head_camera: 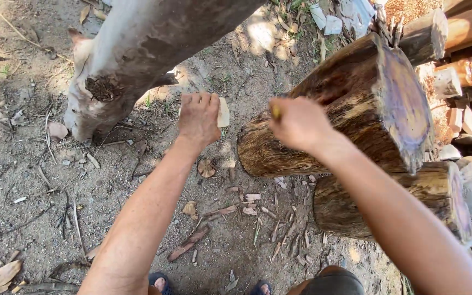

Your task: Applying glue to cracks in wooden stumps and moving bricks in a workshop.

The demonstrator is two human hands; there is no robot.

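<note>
An outdoor woodworking yard is shown: bare, dusty brown ground (23,164) is littered with wood chips (252,196), a pale grey tree trunk (137,49) is rooted in it, and thick dark sawn logs (356,104) are stacked beside cut reddish timber blocks (465,60).

Your left hand (199,119) is extended forward, fingers curled shut; your right hand (300,123) is fisted, forearm angled inward.
</note>
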